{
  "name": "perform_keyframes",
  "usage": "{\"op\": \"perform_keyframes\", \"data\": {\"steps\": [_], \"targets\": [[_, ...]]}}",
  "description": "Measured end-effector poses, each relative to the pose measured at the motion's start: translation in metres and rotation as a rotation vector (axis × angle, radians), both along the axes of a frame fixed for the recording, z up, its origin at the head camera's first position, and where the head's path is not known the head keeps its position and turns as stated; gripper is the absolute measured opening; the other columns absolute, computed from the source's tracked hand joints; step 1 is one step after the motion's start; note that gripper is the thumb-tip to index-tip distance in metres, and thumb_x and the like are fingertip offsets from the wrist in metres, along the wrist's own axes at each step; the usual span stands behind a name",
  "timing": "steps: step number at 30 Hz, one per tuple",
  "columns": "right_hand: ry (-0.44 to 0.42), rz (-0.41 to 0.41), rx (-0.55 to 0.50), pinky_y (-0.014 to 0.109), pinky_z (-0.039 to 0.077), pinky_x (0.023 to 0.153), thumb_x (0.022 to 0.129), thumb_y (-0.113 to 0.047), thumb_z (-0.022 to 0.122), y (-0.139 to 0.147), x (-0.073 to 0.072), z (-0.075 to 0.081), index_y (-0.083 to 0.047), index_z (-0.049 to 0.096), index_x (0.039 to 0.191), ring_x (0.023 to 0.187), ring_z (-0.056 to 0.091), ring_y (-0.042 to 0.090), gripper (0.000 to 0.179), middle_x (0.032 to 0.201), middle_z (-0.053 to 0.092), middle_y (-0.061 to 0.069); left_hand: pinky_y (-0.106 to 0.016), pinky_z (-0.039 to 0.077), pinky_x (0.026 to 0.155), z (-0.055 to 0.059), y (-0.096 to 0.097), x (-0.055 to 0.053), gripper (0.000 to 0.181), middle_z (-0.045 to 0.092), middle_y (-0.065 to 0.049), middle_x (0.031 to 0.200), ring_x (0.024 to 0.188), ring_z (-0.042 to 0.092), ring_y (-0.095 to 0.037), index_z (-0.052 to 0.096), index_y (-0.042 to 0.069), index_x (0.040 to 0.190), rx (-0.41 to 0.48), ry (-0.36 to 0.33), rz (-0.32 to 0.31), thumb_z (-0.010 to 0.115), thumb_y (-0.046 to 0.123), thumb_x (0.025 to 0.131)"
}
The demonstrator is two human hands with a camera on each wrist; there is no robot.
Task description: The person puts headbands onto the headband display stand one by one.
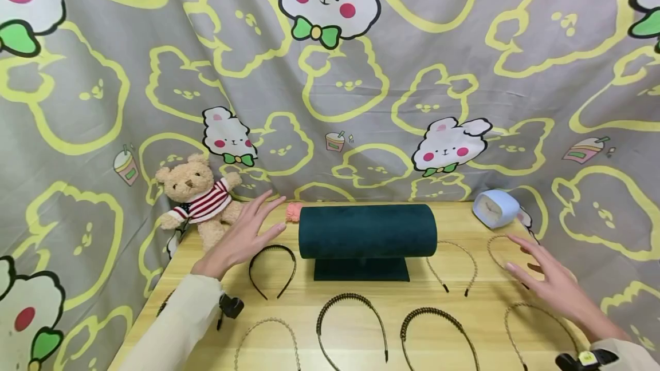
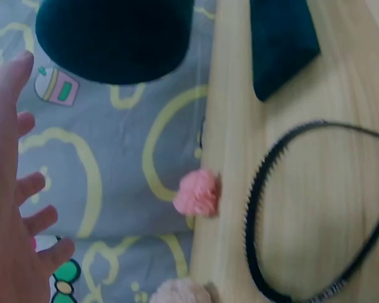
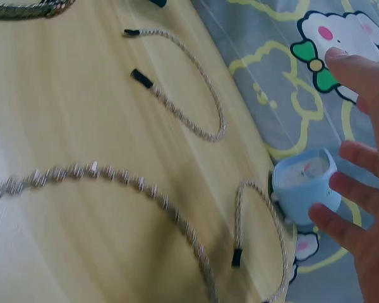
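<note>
Hovering empty and unclenched, the left hand (image 1: 242, 239) is near the black headband (image 2: 251, 227), inside the left edge of the bench (image 1: 456, 222), the right hand (image 1: 549, 282) near the pale headband (image 3: 239, 218) toward the far right corner; light pinching should avoid bending.

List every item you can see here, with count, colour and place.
Curtain: 1, grey with yellow outlines, behind the table
Table: 1, pale wood, under the items
Padded roll on a stand: 1, dark teal, middle of the back
Headbands: 8, black, brownish and pale, spread over the table, one partly hidden
Teddy bear: 1, tan, back left
Fluffy ball: 1, pink, just left of the roll
Container: 1, light blue, back right
Wrist gadgets: 2, black, one at each cuff
Sleeves: 2, cream, lower left and lower right
Hands: 2, bare, left near the teddy bear, right at the table's right side
</note>
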State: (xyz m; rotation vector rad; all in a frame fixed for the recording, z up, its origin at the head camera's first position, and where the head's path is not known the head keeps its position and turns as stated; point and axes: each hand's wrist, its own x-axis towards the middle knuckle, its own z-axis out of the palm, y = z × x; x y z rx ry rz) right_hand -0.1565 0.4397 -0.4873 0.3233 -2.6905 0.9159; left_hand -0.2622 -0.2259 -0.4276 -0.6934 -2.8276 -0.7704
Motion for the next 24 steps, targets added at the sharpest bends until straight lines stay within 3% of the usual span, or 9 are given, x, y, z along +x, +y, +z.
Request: {"op": "perform_keyframes", "data": {"steps": [3, 6, 11, 16, 24], "targets": [[-0.006, 0.014, -0.029, -0.002, 0.037, 0.091, 0.105, -0.013, 0.074, 0.007, 0.004, -0.002, -0.016, 0.043, 0.168, 0.128, 0.034, -0.025, 0.070, 0.157, 0.040, -0.029, -0.083, 0.030, 0.119, 0.007, 0.008, -0.002, 0.064, 0.018, 0.000, 0.183, 0.167, 0.019, -0.040, 0.034, 0.043, 0.170, 0.044, 0.009, -0.051, 0.057, 0.055, 0.111], [-0.004, 0.051, -0.071, 0.002, 0.045, 0.091, 0.104, -0.006, 0.074, 0.011, 0.007, -0.005, -0.005, 0.048, 0.161, 0.125, 0.043, -0.022, 0.063, 0.147, 0.042, -0.040, -0.080, 0.031, 0.120, 0.012, 0.015, 0.000, 0.062, 0.025, 0.001, 0.181, 0.166, 0.024, -0.036, 0.039, 0.043, 0.168, 0.089, 0.027, -0.097, 0.060, 0.050, 0.110], [-0.021, 0.065, -0.091, 0.004, 0.047, 0.089, 0.104, -0.003, 0.071, 0.019, 0.017, -0.011, -0.002, 0.056, 0.150, 0.118, 0.055, -0.019, 0.049, 0.137, 0.054, -0.038, -0.078, 0.033, 0.120, 0.020, 0.026, 0.001, 0.061, 0.030, 0.002, 0.179, 0.164, 0.030, -0.033, 0.041, 0.046, 0.166, 0.116, 0.032, -0.145, 0.063, 0.050, 0.109], [-0.071, 0.059, -0.090, 0.007, 0.050, 0.086, 0.106, -0.005, 0.069, 0.027, 0.030, -0.018, -0.002, 0.060, 0.143, 0.113, 0.063, -0.011, 0.038, 0.130, 0.063, -0.030, -0.079, 0.032, 0.121, 0.021, 0.037, 0.000, 0.063, 0.029, 0.004, 0.179, 0.165, 0.029, -0.033, 0.042, 0.047, 0.165, 0.136, -0.005, -0.173, 0.065, 0.051, 0.107], [-0.166, 0.005, -0.090, 0.012, 0.054, 0.082, 0.108, -0.009, 0.069, 0.044, 0.047, -0.036, -0.002, 0.067, 0.134, 0.111, 0.062, -0.013, 0.027, 0.123, 0.069, -0.021, -0.076, 0.033, 0.123, 0.020, 0.053, 0.001, 0.066, 0.034, 0.007, 0.176, 0.163, 0.034, -0.032, 0.048, 0.044, 0.162, 0.179, -0.051, -0.225, 0.074, 0.051, 0.102]]}}
